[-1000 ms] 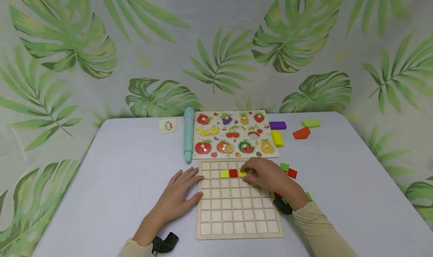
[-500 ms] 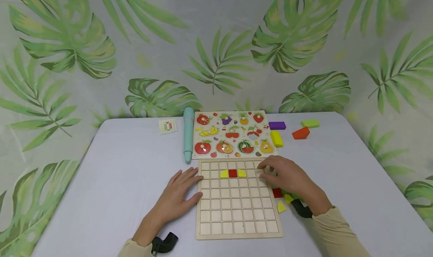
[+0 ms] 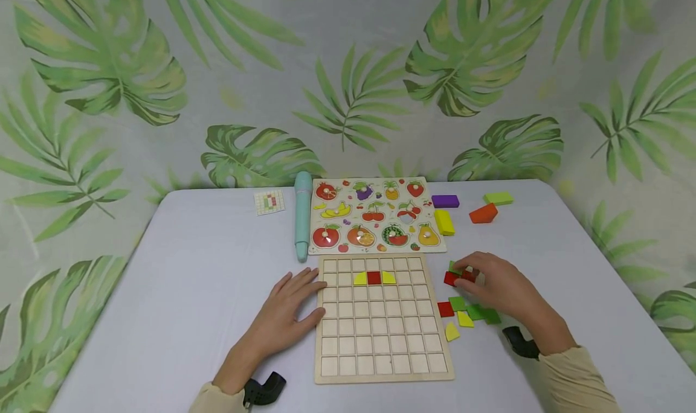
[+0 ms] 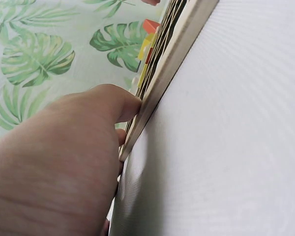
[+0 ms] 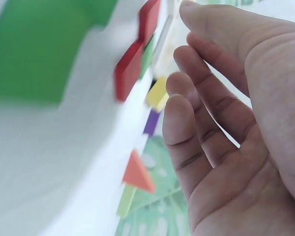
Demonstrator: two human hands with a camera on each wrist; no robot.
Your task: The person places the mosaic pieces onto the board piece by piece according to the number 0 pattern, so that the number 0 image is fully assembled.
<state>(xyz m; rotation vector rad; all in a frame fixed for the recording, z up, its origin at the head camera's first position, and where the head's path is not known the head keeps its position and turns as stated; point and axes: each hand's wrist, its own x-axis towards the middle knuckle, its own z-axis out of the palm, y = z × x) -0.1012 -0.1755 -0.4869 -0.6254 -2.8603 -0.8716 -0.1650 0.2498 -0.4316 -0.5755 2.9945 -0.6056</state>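
Observation:
A wooden grid board [image 3: 382, 328] lies flat on the white table. In its second row from the top, a red square tile [image 3: 373, 278] sits between two yellow round-edged tiles [image 3: 388, 278]. My left hand [image 3: 285, 316] rests at the board's left side, its fingers on the edge; the left wrist view shows the thumb [image 4: 125, 103] against the wooden rim. To the right of the board, my right hand [image 3: 500, 286] is over loose red tiles [image 3: 450, 278] and a green one. In the right wrist view its fingers [image 5: 179, 118] are relaxed with nothing between them, beside the red tiles [image 5: 128, 71].
More green [image 3: 475, 312], red [image 3: 446, 309] and yellow tiles [image 3: 452, 332] lie right of the board. Behind it are a fruit puzzle board [image 3: 348, 226], a teal pen [image 3: 302, 220] and a small pattern card [image 3: 269, 202]. Purple [image 3: 446, 201], yellow, orange and lime blocks lie at the back right.
My right hand has let go of the right-hand yellow tile in the grid and moved right, off the board, to the loose tiles. The left hand stays put.

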